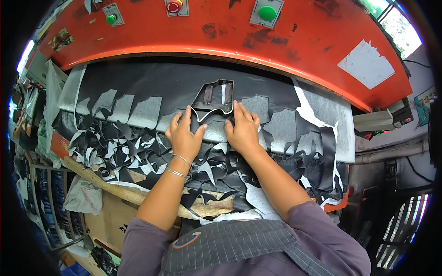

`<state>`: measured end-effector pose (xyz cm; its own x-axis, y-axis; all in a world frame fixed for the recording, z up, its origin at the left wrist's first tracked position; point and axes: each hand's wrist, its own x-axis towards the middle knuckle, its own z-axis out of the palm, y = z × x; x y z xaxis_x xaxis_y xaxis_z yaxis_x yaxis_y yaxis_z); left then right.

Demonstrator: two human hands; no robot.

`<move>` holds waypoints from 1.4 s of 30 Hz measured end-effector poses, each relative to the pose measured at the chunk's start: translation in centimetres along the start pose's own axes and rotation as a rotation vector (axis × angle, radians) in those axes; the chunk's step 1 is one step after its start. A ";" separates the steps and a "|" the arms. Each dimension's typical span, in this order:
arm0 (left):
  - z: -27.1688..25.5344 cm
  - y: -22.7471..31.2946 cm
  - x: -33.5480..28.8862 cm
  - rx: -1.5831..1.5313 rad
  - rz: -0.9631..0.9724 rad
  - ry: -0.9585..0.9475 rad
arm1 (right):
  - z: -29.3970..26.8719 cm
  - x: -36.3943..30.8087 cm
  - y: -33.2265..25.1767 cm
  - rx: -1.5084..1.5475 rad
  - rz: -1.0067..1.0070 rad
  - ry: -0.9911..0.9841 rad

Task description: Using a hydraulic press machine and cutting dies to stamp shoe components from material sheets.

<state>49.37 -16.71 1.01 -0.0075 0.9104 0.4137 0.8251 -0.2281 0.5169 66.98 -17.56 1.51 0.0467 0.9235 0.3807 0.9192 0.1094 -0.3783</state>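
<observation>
Watching remotely, I see the left hand (184, 138) and right hand (244, 132), fingers loosely spread, bracketing the metal die (208, 95) at its near corners, probably for even steering. It lies on the black sheet (152, 83) by its notched near edge, likely sparing material. Scraps (124, 152) crowd the near edge of the pale board (331, 106); the red press beam (138, 39) spans its far one.

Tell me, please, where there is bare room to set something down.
The right end of the grey board is bare, right of the black sheet; so is the sheet either side of the cutting die, in front of the red press beam. Offcuts crowd the near side; the left hand and right hand are at the die.
</observation>
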 end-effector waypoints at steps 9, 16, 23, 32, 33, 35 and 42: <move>0.4 -1.7 0.8 -0.185 -0.036 -0.061 | 0.3 0.2 0.6 0.114 -0.073 0.089; -0.3 -1.7 1.2 -0.200 -0.024 -0.108 | 0.2 0.0 0.3 0.111 -0.040 0.086; -3.9 -3.1 1.2 -0.513 -0.139 -0.240 | -3.3 0.3 -1.7 0.203 0.208 -0.012; -18.7 -10.8 13.8 -0.451 0.096 0.769 | -15.2 5.5 -7.7 0.729 -0.023 0.652; -19.8 -11.5 14.1 -0.335 0.215 0.788 | -14.9 5.4 -7.3 0.574 0.018 0.590; -21.1 -13.5 14.7 -0.382 0.087 0.252 | -14.7 4.3 -8.0 0.805 0.093 0.492; -19.6 -11.9 7.6 -0.448 0.169 0.291 | -12.3 -5.4 -7.1 0.725 0.066 0.447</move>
<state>28.43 -13.82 12.68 -0.1038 0.7301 0.6754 0.5084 -0.5447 0.6669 64.97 -27.82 12.52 0.3813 0.7213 0.5782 0.4385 0.4095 -0.8000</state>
